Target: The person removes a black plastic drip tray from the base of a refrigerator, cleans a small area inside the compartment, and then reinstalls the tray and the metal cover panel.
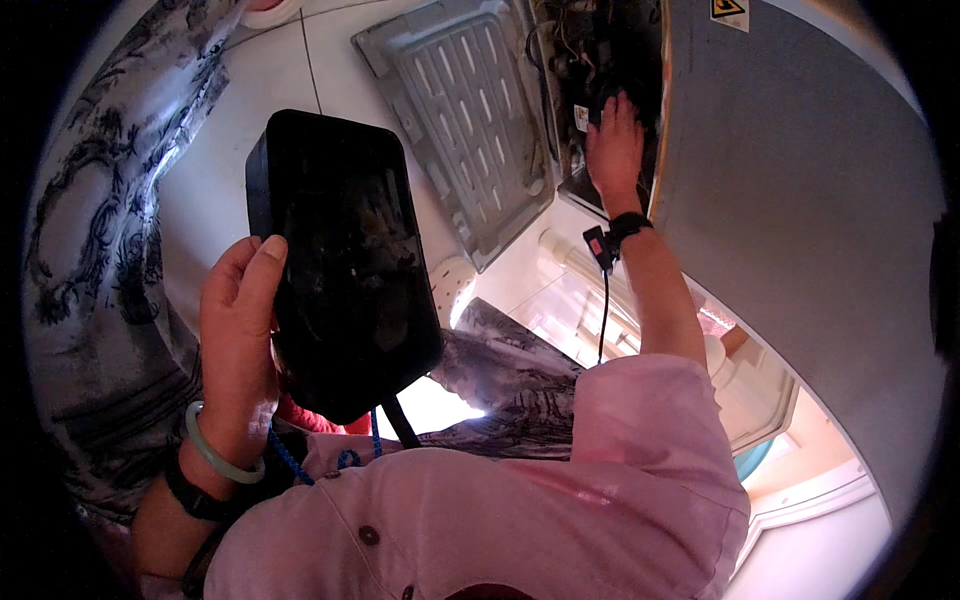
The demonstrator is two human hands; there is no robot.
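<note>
A broad grey appliance cabinet (800, 220) fills the right side of the view, its smooth painted side curving with the lens and carrying a small yellow warning sticker (729, 10) near the top. To its left the room shows as pale, light-coloured flat surfaces (210, 190), and a patterned black-and-white fabric (100, 230) runs down the left edge. Below, the person's pink buttoned garment (500, 510) takes up the lower middle of the picture.

A ribbed grey metal panel (460, 120) lies detached beside the cabinet's open dark rear compartment (600, 50), where wires and small parts are tangled in shadow.

A black tablet-like device (345, 260) with a dark glossy screen stands upright in the left centre, held up in front of the person. The left hand (240, 330) has it in its grip, thumb along the left edge and fingers hidden behind it; a pale green bangle (215, 450) and a dark band sit on that wrist. A blue cord (290, 455) and a black strap hang below the device.

The right hand (615, 140) reaches up into the open compartment, fingers spread and pressed against the dark parts inside; whether it grasps anything there cannot be told. A black wrist strap (625, 228) with a thin dangling cable (603, 320) circles that wrist.
</note>
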